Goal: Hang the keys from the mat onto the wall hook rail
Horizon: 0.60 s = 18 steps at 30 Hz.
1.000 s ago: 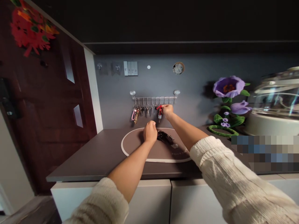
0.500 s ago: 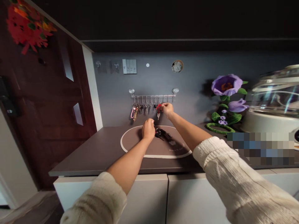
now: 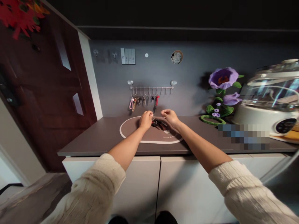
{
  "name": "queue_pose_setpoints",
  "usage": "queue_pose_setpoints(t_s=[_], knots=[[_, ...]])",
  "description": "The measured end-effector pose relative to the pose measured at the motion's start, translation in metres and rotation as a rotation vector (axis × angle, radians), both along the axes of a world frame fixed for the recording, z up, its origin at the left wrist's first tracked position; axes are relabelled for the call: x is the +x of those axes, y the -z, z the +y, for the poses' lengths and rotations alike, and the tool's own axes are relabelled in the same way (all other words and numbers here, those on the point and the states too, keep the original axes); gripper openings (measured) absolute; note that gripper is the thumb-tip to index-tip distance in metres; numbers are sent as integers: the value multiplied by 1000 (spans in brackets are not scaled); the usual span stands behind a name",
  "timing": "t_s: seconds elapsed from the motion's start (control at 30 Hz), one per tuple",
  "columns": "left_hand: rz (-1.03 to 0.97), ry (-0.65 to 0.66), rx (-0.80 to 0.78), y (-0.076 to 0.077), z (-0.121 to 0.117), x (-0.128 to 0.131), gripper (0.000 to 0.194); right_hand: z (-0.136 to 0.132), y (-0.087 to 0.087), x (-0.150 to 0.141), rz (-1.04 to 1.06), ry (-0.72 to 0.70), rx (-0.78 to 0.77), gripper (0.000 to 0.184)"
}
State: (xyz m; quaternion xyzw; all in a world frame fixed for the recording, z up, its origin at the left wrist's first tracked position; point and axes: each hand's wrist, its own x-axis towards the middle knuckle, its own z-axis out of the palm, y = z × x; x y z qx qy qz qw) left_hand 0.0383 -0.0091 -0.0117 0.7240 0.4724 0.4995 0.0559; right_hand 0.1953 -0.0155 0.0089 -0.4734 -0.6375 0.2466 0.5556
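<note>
My left hand [image 3: 146,119] is closed just above the left part of an oval brown mat [image 3: 130,132]; whatever its fingers hold, if anything, is hidden. To its right, my right hand [image 3: 171,118] hovers over the mat with its fingers slightly bent and apart, nothing visible in them. Between and below the hands lies a bunch of dark keys [image 3: 159,124] on the mat. Behind them, a clear hook rail [image 3: 151,88] is fixed to the grey wall. From it hang several keys [image 3: 144,99], a pink strap [image 3: 131,102] and a key with a red cord [image 3: 157,100].
Purple fabric flowers [image 3: 223,78] and a white appliance with a clear cover [image 3: 263,116] stand on the counter [image 3: 91,140] at the right. A dark red door [image 3: 56,102] is at the left. White cupboard fronts [image 3: 140,183] sit below; a dark overhang [image 3: 163,18] is above.
My right hand has let go of the red-corded key, which now hangs from the rail, and has come down towards the mat. My left hand stays closed near the keys. The view has shifted.
</note>
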Motion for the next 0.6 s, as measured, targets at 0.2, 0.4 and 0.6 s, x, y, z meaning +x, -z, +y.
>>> queue_pose_setpoints(t_s=[0.2, 0.4, 0.6], knots=[[71, 8, -19, 1, -1, 0, 13, -11, 7, 6, -437, 61, -28, 17], [111, 3, -24, 1, 0, 0, 14, -15, 5, 4, -710, 111, -46, 22], [153, 10, 0, 2, 3, -1, 15, -9, 5, 5, -813, 100, -35, 21]])
